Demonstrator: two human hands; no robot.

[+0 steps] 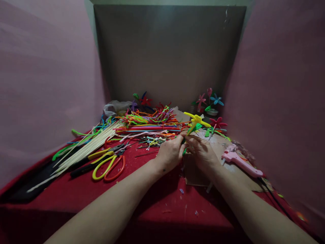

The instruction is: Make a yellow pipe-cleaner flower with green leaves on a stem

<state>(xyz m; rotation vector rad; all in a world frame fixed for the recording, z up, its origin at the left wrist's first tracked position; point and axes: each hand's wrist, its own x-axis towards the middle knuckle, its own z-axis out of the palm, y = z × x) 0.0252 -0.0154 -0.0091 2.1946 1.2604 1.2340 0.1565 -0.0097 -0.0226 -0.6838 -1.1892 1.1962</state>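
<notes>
Both my hands meet over the front of the table around a yellow pipe-cleaner flower (196, 119) that points up and away from me. Below its petals a green pipe-cleaner leaf (196, 128) sticks out, and more green shows under the fingers. My left hand (171, 150) is closed on the flower's stem. The fingers of my right hand (201, 149) are closed at the same stem, close against the left. Most of the stem is hidden by the fingers.
Scissors (109, 167), pliers (101, 159) and wooden sticks (86, 145) lie left. Bunched pipe cleaners (149, 118) fill the back. At right, a pink glue gun (241, 162) with a black cord rests on cardboard (195, 173). Finished flowers (216, 99) stand behind.
</notes>
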